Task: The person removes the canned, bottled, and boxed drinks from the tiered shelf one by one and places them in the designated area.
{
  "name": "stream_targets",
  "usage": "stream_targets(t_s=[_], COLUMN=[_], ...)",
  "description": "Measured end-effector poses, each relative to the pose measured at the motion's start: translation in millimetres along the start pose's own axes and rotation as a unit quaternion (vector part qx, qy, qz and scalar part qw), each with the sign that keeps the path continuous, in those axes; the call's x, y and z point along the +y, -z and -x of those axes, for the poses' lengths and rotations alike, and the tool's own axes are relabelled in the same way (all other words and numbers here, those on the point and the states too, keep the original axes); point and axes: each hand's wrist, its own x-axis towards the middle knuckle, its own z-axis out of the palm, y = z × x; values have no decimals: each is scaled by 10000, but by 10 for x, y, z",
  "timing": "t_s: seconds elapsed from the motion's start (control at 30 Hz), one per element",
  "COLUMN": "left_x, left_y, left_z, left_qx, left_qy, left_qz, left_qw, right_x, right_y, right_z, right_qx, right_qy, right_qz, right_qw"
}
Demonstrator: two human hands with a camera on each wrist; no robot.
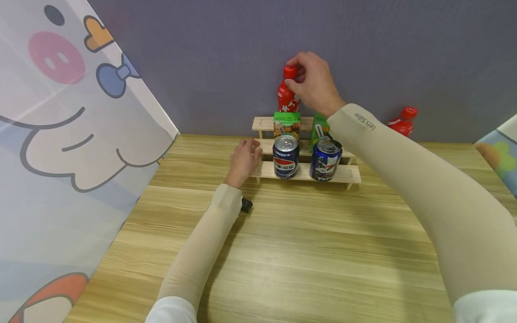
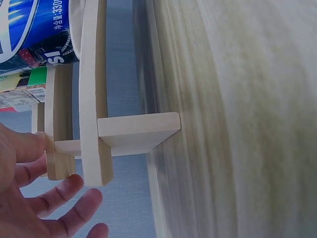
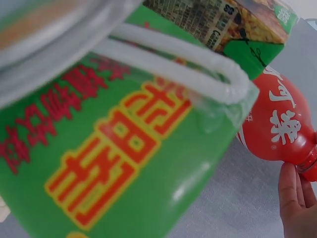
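Note:
In the head view, my right hand (image 1: pixel 317 83) pinches a red cola bottle (image 1: pixel 286 96) at its cap and neck, at the back of a small wooden tiered shelf (image 1: pixel 331 172). The right wrist view shows fingers against the bottle's neck; its base is hidden in the head view. By the shelf's left end is my left hand (image 1: pixel 243 159), its thumb touching a plank and its fingers loosely spread. A snack-pictured green carton (image 1: pixel 286 125) and a green drink carton (image 3: pixel 119 144) with a white straw occupy the middle tier. Two blue Pepsi cans (image 1: pixel 286 157) stand in front.
A second red bottle (image 1: pixel 404 121) shows at the right, partly hidden by my right sleeve (image 1: pixel 404 179). The shelf stands on a wood-grain table (image 1: pixel 307 251) near a grey wall panel (image 1: pixel 202 67). A cartoon-printed panel (image 1: pixel 81 148) borders the left side.

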Motion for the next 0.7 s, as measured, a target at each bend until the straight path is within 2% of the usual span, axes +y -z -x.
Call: stream_targets(t_s=[0.33,0.5,0.7], left_x=[22,35,21], left_y=[-15,-3,-14], left_z=[25,21,26], left_qx=[-43,-30,-56], left_qy=[9,-16,-8], left_qz=[9,59,65], left_qw=[10000,10000,10000], right_x=[41,8,-45], right_y=[4,106,254], right_z=[126,155,222], right_qx=[549,968,1185], right_qy=[654,1053,1467], right_qz=[-136,-86,45], right_qw=[9963,9897,9821])
